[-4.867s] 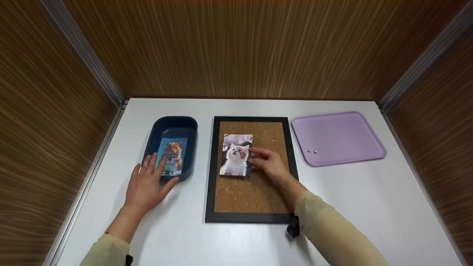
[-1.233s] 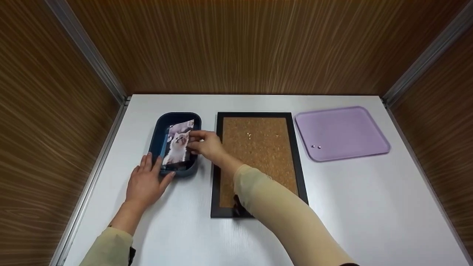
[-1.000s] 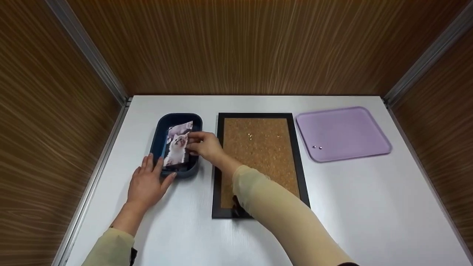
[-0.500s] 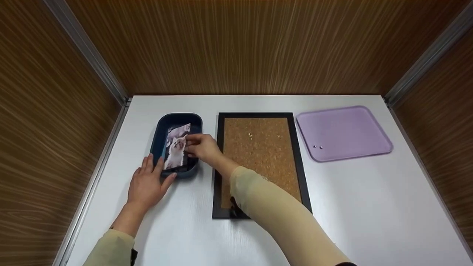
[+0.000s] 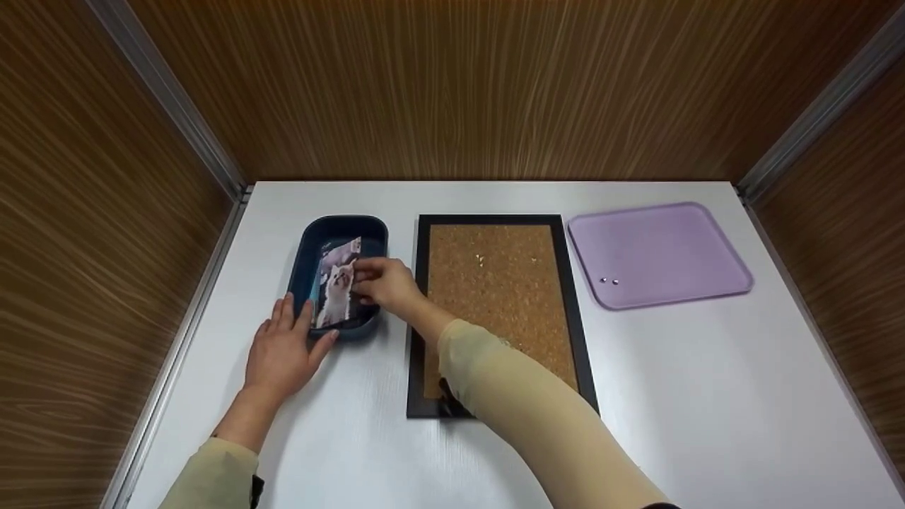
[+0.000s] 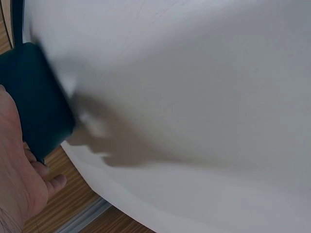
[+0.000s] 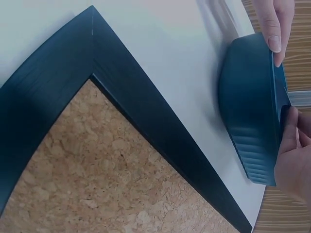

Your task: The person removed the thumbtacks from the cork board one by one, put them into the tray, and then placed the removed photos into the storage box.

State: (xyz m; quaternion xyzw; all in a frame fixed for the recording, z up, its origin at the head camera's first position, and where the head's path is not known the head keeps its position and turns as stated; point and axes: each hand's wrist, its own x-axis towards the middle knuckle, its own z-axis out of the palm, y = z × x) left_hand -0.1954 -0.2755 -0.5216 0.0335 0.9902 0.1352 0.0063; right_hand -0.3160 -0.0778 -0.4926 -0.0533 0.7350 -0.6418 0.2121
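A photo of a white kitten (image 5: 334, 304) leans inside the dark blue bin (image 5: 302, 258) on the left of the table. My right hand (image 5: 390, 286) pinches that photo by its right edge, fingers reaching over the bin's right wall. Underneath, a thin blue strip of another picture shows at the kitten photo's left edge. My left hand (image 5: 281, 353) rests at the bin's near left corner with its fingers straight over the rim and its thumb along the near wall. In the right wrist view, both hands meet the bin (image 7: 250, 107) from above and below.
A corkboard (image 5: 495, 311) in a black frame lies in the middle, partly under my right forearm. Several small gold pins (image 5: 480, 261) are on the cork. At the right is a lilac tray (image 5: 672, 247) with two small shiny metal pieces (image 5: 615, 282). Wood-patterned panels wall the table.
The kitten photo has gone from over the corkboard leftward into the bin, in my right hand, covering most of the hamster picture. During the last second it sinks slightly lower. My left hand stays put.
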